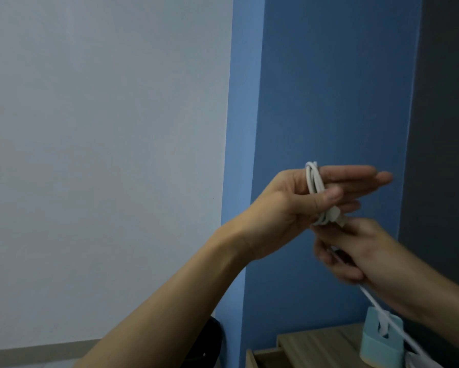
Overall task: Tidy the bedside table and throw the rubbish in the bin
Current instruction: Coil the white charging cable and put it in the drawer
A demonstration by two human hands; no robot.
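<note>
A white cable [314, 187] is wound in several loops around the straight fingers of my left hand [297, 205], raised in front of the blue wall; my thumb presses the loops against the fingers. Just below it, my right hand [355, 251] is blurred and grips the free run of the cable, which trails down to the lower right. A corner of the wooden bedside table [313, 343] shows at the bottom right.
A light blue holder [377, 341] stands on the table, with the cable passing across it. A dark rounded object [212, 338] sits low beside the table. White wall fills the left, a dark grey panel [446, 128] the right.
</note>
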